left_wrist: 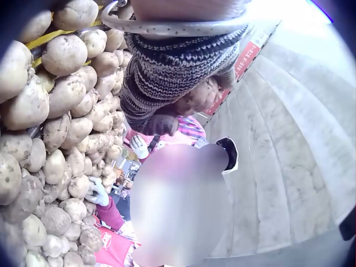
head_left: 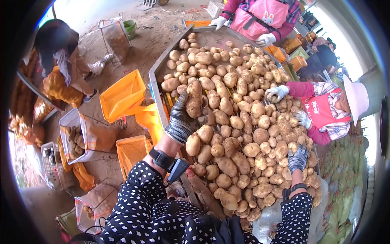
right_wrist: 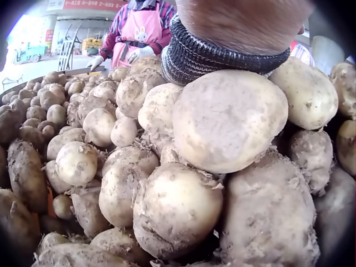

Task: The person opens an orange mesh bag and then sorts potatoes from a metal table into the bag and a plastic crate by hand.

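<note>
My left hand (head_left: 178, 125), in a grey-and-black knit glove, grips a long, soil-covered potato (head_left: 194, 99) over the left side of the heap. In the left wrist view, part of that potato (left_wrist: 201, 97) shows beyond the glove (left_wrist: 172, 72). On the right of the heap, my gloved right hand (head_left: 298, 157) rests with its fingers spread on the potatoes (head_left: 263, 189). A large potato (right_wrist: 228, 119) stands in front of that glove (right_wrist: 217, 55) in the right wrist view and hides the fingers. The potatoes lie on a metal-edged sorting table (head_left: 152, 81).
Orange crates (head_left: 124, 95) and mesh sacks on frames (head_left: 91, 136) stand left of the table. Across it are a person in a pink apron (head_left: 260, 18) and one in a red apron (head_left: 323, 109), whose gloved hand (head_left: 277, 93) touches potatoes. Another person (head_left: 61, 53) bends over an orange sack.
</note>
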`<state>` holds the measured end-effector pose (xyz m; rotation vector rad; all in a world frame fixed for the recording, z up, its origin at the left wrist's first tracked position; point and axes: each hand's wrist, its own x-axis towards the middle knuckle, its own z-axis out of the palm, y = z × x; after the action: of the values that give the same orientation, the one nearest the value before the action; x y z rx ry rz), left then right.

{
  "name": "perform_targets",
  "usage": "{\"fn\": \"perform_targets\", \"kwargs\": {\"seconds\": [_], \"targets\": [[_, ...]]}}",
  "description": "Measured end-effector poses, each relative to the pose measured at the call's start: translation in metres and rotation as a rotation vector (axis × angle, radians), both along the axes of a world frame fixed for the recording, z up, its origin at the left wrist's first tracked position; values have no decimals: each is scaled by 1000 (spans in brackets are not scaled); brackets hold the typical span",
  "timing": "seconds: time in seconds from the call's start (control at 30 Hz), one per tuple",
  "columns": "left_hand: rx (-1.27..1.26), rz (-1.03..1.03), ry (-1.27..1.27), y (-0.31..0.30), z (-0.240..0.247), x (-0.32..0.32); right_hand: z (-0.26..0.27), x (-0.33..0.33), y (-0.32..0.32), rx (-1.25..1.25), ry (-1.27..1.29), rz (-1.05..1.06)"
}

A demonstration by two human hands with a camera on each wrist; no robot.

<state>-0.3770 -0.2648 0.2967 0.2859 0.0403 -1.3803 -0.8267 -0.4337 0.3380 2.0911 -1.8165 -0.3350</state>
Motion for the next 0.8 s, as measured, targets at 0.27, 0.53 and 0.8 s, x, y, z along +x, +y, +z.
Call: {"fn": "perform_targets", "kwargs": {"seconds": [0.27, 0.53, 0.8], "targets": [[-50, 18, 290, 25, 22, -5, 4, 6, 2, 6, -5, -19], [-64, -92, 20, 51, -4, 11, -1, -1, 1, -45, 11, 25], [82, 34, -271, 150, -27, 54, -8, -4, -8, -52, 49, -47]]}}
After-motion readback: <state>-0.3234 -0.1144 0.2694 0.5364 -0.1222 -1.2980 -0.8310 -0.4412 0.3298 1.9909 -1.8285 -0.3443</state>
